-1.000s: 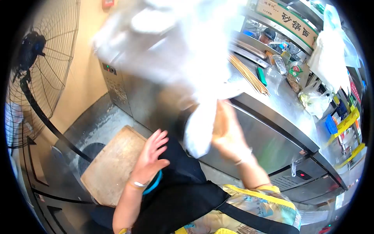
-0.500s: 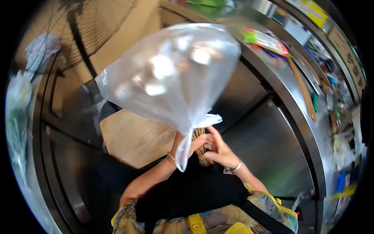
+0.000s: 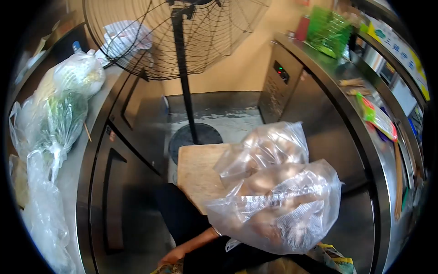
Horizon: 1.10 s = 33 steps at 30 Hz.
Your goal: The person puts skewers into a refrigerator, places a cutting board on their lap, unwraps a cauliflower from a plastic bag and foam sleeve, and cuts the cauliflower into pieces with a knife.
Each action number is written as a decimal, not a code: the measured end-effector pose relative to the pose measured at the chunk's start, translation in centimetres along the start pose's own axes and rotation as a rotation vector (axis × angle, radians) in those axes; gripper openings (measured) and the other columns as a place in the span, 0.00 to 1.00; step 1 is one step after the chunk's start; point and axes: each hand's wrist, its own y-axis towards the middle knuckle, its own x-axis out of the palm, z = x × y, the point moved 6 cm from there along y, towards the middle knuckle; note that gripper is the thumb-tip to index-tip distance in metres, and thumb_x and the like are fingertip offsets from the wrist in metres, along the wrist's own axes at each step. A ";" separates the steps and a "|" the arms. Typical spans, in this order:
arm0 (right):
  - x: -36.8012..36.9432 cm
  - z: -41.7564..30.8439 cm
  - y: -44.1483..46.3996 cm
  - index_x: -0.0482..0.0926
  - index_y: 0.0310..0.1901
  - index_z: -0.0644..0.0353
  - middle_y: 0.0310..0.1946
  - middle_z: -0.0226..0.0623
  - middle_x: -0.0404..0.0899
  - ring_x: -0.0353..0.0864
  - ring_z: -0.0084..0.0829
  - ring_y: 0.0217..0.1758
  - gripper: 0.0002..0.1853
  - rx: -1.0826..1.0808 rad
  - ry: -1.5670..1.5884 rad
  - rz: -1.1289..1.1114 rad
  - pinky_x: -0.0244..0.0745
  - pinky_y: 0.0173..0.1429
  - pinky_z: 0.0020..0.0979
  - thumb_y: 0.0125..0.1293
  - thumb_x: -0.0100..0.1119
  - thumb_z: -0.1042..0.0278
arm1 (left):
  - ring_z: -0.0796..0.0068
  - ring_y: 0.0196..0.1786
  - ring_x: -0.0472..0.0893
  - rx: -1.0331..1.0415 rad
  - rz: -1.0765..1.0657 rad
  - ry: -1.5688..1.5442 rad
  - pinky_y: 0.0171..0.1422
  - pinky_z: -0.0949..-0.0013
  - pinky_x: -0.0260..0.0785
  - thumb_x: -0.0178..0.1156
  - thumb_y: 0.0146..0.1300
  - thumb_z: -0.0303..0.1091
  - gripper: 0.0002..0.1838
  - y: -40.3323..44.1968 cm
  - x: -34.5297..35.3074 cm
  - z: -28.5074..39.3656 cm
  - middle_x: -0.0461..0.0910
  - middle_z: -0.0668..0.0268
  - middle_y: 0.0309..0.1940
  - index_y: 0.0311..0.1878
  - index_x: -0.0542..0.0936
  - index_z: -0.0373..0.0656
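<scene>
A large clear plastic bag (image 3: 278, 208) with pale brown, rounded pieces inside fills the area over my lap. Behind it, a second bulging part or bag (image 3: 276, 148) with similar contents overlaps the right side of a wooden board (image 3: 200, 171). My left forearm reaches in from the bottom, and its banded wrist meets the near bag's lower left edge; the hand itself is hidden. Only a patterned sleeve shows on my right side, below the bag, and my right hand cannot be seen.
A wire fan (image 3: 182, 64) stands ahead on a round black base (image 3: 212, 133). Bagged greens (image 3: 66, 116) lie on the left counter (image 3: 86, 155). The right steel counter (image 3: 372, 141) holds a colourful packet (image 3: 378, 118), wooden skewers (image 3: 398, 182) and greens in green plastic (image 3: 329, 34).
The view has swung left towards the fan and left counter. The bag has come down from its raised position to lap height. The bundle of sticks and my hands are now hidden.
</scene>
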 end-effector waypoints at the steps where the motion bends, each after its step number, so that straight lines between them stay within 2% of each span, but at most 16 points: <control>1: 0.7 0.1 0.8 0.75 0.48 0.64 0.42 0.41 0.79 0.78 0.34 0.45 0.16 0.008 -0.044 -0.033 0.73 0.49 0.35 0.67 0.52 0.60 | 0.68 0.50 0.75 -0.021 0.003 -0.024 0.57 0.62 0.65 0.64 0.51 0.28 0.22 -0.1 -0.4 -0.4 0.77 0.60 0.42 0.50 0.72 0.35; 8: 2.6 -3.0 6.3 0.76 0.46 0.65 0.40 0.41 0.80 0.79 0.35 0.44 0.17 0.024 -0.284 -0.259 0.73 0.48 0.36 0.67 0.53 0.58 | 0.68 0.52 0.74 -0.125 0.033 -0.122 0.59 0.62 0.64 0.63 0.53 0.30 0.24 2.5 -4.1 -2.7 0.76 0.59 0.44 0.53 0.69 0.34; 14: 4.1 -5.0 8.3 0.77 0.45 0.65 0.39 0.41 0.80 0.79 0.36 0.43 0.17 -0.011 -0.424 -0.429 0.73 0.48 0.37 0.66 0.53 0.57 | 0.68 0.53 0.73 -0.129 0.108 -0.096 0.60 0.63 0.64 0.63 0.54 0.31 0.26 4.5 -5.3 -2.2 0.75 0.59 0.47 0.56 0.67 0.34; 16: 6.0 -4.6 7.7 0.77 0.44 0.65 0.39 0.42 0.81 0.79 0.36 0.43 0.17 -0.044 -0.454 -0.469 0.73 0.47 0.37 0.66 0.53 0.57 | 0.68 0.51 0.74 -0.191 0.066 -0.030 0.58 0.64 0.66 0.62 0.58 0.37 0.28 3.5 -5.2 -1.7 0.73 0.59 0.46 0.57 0.63 0.34; 17: 6.9 -4.8 7.1 0.77 0.44 0.65 0.39 0.42 0.81 0.79 0.36 0.43 0.17 -0.071 -0.463 -0.483 0.73 0.47 0.37 0.66 0.53 0.57 | 0.68 0.47 0.75 -0.284 0.071 -0.085 0.54 0.66 0.68 0.60 0.59 0.37 0.26 1.7 -5.5 -4.9 0.74 0.59 0.44 0.56 0.64 0.34; 19: 8.2 -6.6 5.7 0.78 0.44 0.65 0.39 0.42 0.81 0.79 0.37 0.43 0.18 -0.134 -0.459 -0.518 0.73 0.47 0.37 0.66 0.53 0.57 | 0.69 0.39 0.76 -0.549 -0.025 0.256 0.45 0.68 0.69 0.55 0.63 0.36 0.22 -1.8 -7.5 -7.6 0.75 0.59 0.40 0.55 0.66 0.33; 21: 8.5 -7.9 4.4 0.78 0.43 0.65 0.38 0.42 0.81 0.79 0.37 0.43 0.18 -0.160 -0.472 -0.529 0.73 0.47 0.37 0.66 0.53 0.56 | 0.70 0.36 0.76 -0.527 0.032 0.307 0.43 0.70 0.69 0.53 0.64 0.34 0.18 -2.6 -7.9 -5.8 0.75 0.60 0.38 0.53 0.69 0.33; 22: 8.7 -8.5 3.9 0.78 0.43 0.65 0.38 0.42 0.81 0.79 0.37 0.42 0.18 -0.179 -0.488 -0.535 0.73 0.47 0.37 0.66 0.53 0.56 | 0.71 0.37 0.75 -0.431 0.196 -0.012 0.45 0.70 0.69 0.54 0.63 0.32 0.16 -3.0 -8.2 -4.5 0.75 0.61 0.39 0.51 0.71 0.33; 24: 8.8 -9.6 2.9 0.78 0.43 0.65 0.38 0.42 0.81 0.80 0.37 0.42 0.18 -0.213 -0.509 -0.541 0.73 0.46 0.38 0.65 0.54 0.56 | 0.71 0.46 0.74 0.099 0.299 -0.145 0.54 0.67 0.68 0.55 0.57 0.23 0.15 -1.7 -8.4 -0.2 0.74 0.61 0.43 0.49 0.71 0.36; 27: 7.1 -11.5 0.3 0.79 0.42 0.66 0.37 0.42 0.81 0.80 0.38 0.42 0.18 -0.324 -0.458 -0.525 0.73 0.46 0.38 0.65 0.54 0.55 | 0.66 0.50 0.74 0.123 0.345 -0.214 0.58 0.64 0.67 0.55 0.55 0.20 0.23 -3.1 -7.6 3.3 0.73 0.57 0.48 0.56 0.65 0.34; 28: 6.0 -12.2 -0.8 0.79 0.42 0.66 0.37 0.42 0.81 0.80 0.38 0.42 0.18 -0.374 -0.407 -0.488 0.73 0.46 0.38 0.65 0.54 0.55 | 0.65 0.51 0.74 0.186 0.330 -0.252 0.59 0.63 0.66 0.55 0.55 0.20 0.26 -3.4 -8.1 3.5 0.72 0.56 0.49 0.58 0.63 0.34; 30: 2.3 -13.3 -3.8 0.79 0.43 0.61 0.43 0.46 0.79 0.78 0.44 0.47 0.19 -0.513 -0.188 -0.288 0.72 0.49 0.40 0.62 0.55 0.53 | 0.63 0.54 0.74 0.175 0.350 -0.285 0.63 0.61 0.64 0.57 0.54 0.21 0.29 -4.2 -8.5 4.3 0.70 0.55 0.52 0.60 0.61 0.34; 32: -4.5 -12.8 -7.1 0.79 0.42 0.60 0.41 0.45 0.79 0.78 0.45 0.45 0.17 -0.592 0.018 0.038 0.72 0.48 0.41 0.61 0.56 0.54 | 0.63 0.55 0.73 0.159 0.369 -0.286 0.64 0.60 0.63 0.57 0.53 0.22 0.30 -4.6 -9.0 4.4 0.69 0.55 0.53 0.61 0.60 0.34; 33: -9.5 -12.3 -9.7 0.80 0.37 0.60 0.35 0.43 0.80 0.78 0.44 0.41 0.12 -0.573 -0.149 0.497 0.73 0.45 0.40 0.56 0.59 0.60 | 0.63 0.55 0.73 0.165 0.348 -0.285 0.64 0.61 0.63 0.57 0.53 0.22 0.30 -4.8 -9.0 4.7 0.69 0.55 0.53 0.61 0.60 0.34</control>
